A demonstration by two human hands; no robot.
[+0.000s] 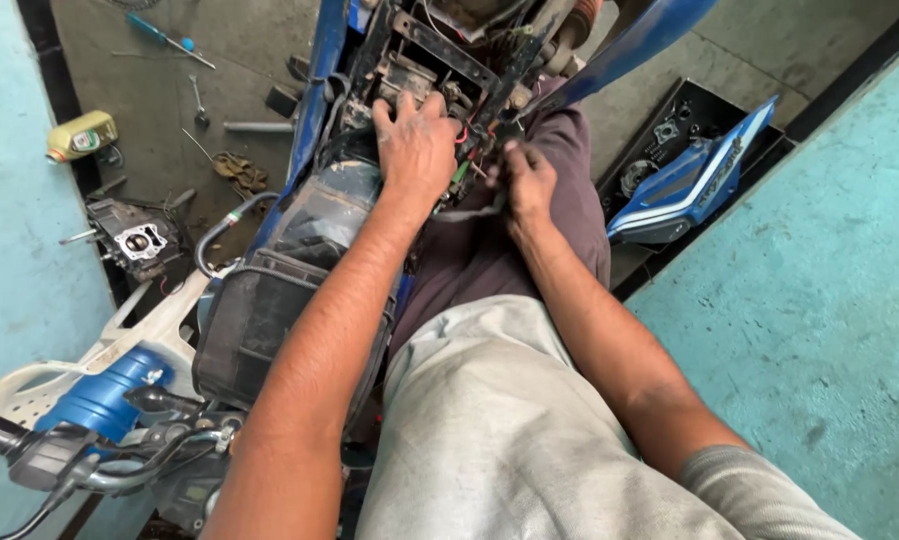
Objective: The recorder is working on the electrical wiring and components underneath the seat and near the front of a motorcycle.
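Grey concrete floor (149, 90) up top, stained and gritty, and it's scattered with bits: a blue-handled screwdriver (159, 30), a yellow-green oil bottle (81, 135) lying on its side, a dirty rag (237, 172), an engine part (137, 238) near the left edge. Teal painted surfaces flank both sides, the right one (819, 300) scuffed. A black tray (669, 110) holds a blue body panel (694, 180). Flat, even daylight throughout.

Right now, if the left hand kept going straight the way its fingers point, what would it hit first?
The left hand points up-frame into the stripped motorcycle frame; it would probably first meet the black metal bracket just beyond its fingertips, though depth is unclear.
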